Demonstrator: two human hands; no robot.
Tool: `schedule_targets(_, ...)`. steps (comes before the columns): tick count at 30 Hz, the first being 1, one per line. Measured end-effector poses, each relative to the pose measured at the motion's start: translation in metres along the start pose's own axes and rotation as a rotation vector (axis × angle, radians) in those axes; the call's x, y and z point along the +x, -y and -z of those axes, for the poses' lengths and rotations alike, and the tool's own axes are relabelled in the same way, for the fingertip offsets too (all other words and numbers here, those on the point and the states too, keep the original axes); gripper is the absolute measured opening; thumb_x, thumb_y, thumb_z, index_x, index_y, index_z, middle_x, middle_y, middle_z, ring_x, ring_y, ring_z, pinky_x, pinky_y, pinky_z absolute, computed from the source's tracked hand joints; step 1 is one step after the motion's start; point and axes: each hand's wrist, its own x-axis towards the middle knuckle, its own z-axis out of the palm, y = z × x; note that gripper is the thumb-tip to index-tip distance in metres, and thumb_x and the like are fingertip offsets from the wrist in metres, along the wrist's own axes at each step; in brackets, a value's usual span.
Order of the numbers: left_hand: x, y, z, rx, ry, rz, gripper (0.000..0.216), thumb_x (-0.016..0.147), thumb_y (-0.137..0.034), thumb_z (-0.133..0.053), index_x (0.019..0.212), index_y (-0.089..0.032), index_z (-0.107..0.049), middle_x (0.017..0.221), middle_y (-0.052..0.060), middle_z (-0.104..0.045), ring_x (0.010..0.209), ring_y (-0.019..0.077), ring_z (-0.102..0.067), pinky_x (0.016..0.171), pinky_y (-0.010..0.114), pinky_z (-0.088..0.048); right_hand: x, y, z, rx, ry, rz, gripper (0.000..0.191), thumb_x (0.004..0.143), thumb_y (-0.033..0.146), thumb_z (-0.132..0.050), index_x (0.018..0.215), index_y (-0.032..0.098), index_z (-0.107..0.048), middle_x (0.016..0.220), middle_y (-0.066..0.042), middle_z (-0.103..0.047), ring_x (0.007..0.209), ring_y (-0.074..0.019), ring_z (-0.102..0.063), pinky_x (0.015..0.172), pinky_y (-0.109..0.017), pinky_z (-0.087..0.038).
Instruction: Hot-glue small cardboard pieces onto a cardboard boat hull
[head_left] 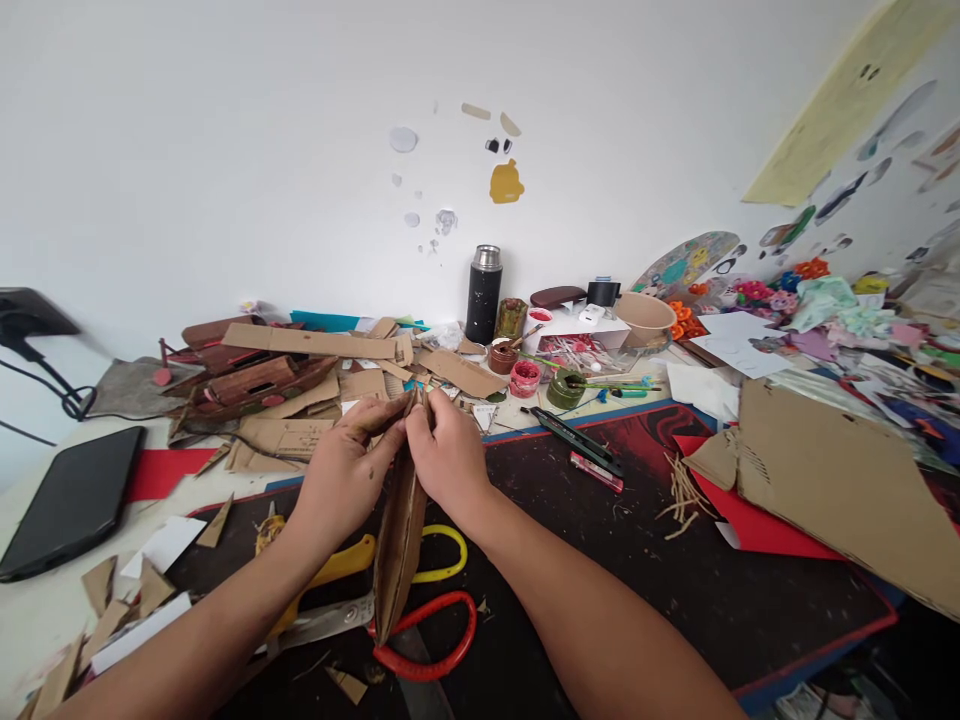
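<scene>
My left hand (345, 460) and my right hand (448, 440) both pinch the far end of a long, narrow cardboard boat hull (399, 545). Its two sides spread apart toward me and come together at the pointed near end. The fingertips meet at the far tip, so that part of the cardboard is mostly hidden. Under the hull lie scissors with red handles (472, 640) and a pair with yellow handles (459, 545) on the dark mat (600, 600).
Behind the hands are cardboard pieces (315, 342) and brown model boats (251, 385). Paint jars (525, 378), a black thermos (485, 295) and a utility knife (574, 440) stand or lie farther back. A tablet (71, 500) is at left, a cardboard sheet (832, 470) at right.
</scene>
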Motion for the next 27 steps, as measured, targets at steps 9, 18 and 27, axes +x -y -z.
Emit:
schedule_targets(9,0.0003,-0.0007,0.0000,-0.004,0.005,0.000,0.031,0.098,-0.045,-0.061,0.106,-0.023,-0.082,0.102,0.007,-0.076,0.107,0.0299,-0.071,0.096,0.042,-0.054,0.0001,0.0017,0.0009,-0.011,0.004,-0.008,0.024,0.104,0.025,-0.050,0.081,0.027,-0.042,0.073,0.001,-0.055,0.075,-0.0234,-0.055,0.065,-0.033,-0.026)
schedule_targets(18,-0.0001,-0.0002,-0.0001,-0.018,0.013,0.010,0.034,0.098,-0.047,-0.062,0.111,-0.022,-0.082,0.105,0.007,-0.076,0.107,0.0301,-0.070,0.098,0.043,-0.052,0.0004,0.0008,0.0004,0.007,0.012,-0.011,0.024,0.104,0.026,-0.050,0.081,0.027,-0.041,0.072,0.002,-0.052,0.073,-0.0228,-0.053,0.065,-0.033,-0.025)
schedule_targets(27,0.0007,-0.0011,-0.0004,-0.010,0.001,0.006,0.033,0.097,-0.048,-0.062,0.107,-0.024,-0.082,0.104,0.007,-0.077,0.103,0.0297,-0.071,0.097,0.043,-0.054,0.0003,0.0003,-0.0002,-0.008,0.008,-0.009,0.023,0.104,0.026,-0.049,0.082,0.027,-0.044,0.074,0.001,-0.054,0.074,-0.0226,-0.054,0.064,-0.033,-0.025)
